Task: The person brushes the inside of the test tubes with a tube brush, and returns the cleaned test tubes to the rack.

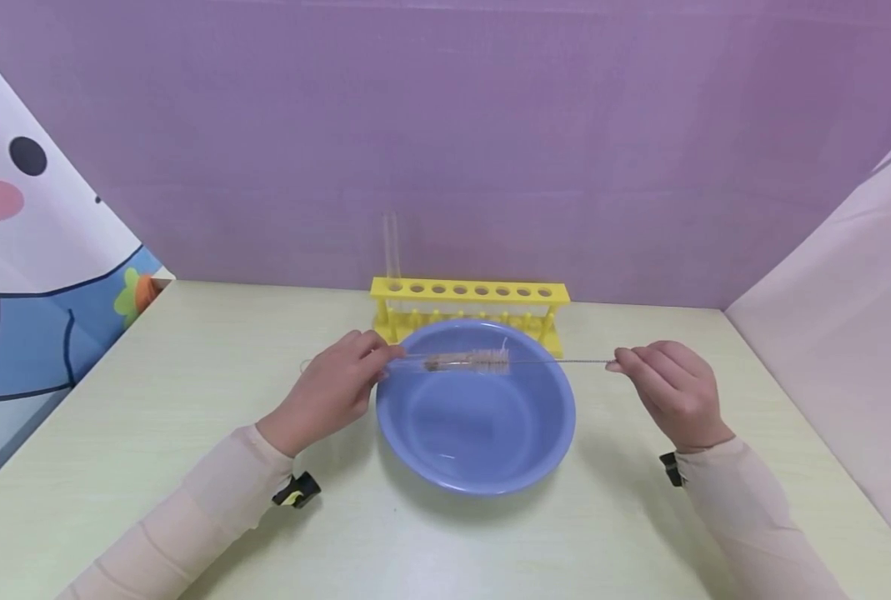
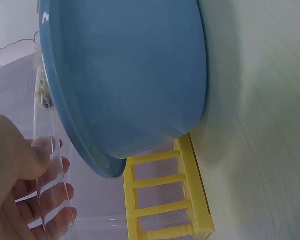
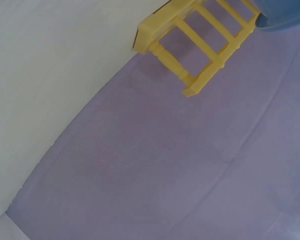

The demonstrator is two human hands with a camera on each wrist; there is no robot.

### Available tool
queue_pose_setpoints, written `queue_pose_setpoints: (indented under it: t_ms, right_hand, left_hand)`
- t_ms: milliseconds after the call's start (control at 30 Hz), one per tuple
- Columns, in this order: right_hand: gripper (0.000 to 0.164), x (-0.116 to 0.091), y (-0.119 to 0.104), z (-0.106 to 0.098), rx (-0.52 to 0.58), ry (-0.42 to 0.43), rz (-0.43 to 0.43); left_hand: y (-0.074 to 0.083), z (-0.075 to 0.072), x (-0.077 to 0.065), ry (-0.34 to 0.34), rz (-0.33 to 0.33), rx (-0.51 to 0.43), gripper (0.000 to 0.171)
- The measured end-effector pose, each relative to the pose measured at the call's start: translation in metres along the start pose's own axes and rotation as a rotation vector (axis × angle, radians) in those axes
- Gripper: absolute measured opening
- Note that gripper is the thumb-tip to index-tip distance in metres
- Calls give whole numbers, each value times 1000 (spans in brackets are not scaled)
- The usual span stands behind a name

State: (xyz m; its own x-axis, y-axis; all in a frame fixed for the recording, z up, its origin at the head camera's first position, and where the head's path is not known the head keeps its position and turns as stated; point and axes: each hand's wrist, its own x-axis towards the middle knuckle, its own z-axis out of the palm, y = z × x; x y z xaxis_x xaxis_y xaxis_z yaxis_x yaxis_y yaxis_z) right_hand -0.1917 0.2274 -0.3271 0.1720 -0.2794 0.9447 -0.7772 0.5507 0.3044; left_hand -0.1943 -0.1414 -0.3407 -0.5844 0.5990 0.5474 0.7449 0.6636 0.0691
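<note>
My left hand holds a clear glass test tube level over the left rim of a blue basin. In the left wrist view, the thumb lies on the tube with the fingers round its other side. A test tube brush has its tan bristles at the tube's right end, partly inside it. Right of the basin, my right hand pinches the brush's thin twisted wire handle. The right wrist view does not show that hand.
Behind the basin stands a yellow test tube rack, with another clear test tube upright in its leftmost hole. A purple backdrop rises at the back edge of the pale table.
</note>
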Motion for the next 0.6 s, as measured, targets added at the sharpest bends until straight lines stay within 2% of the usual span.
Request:
queue_pose_setpoints:
  t_ms: [233,600]
  right_hand:
    - [27,-2,0,5,-16,37,20]
    - [26,-4,1,9,-11,46,38]
  left_hand:
    - [3,-3,2,-9,0,0,35]
    - [6,-6,9,-15,0,-11,37]
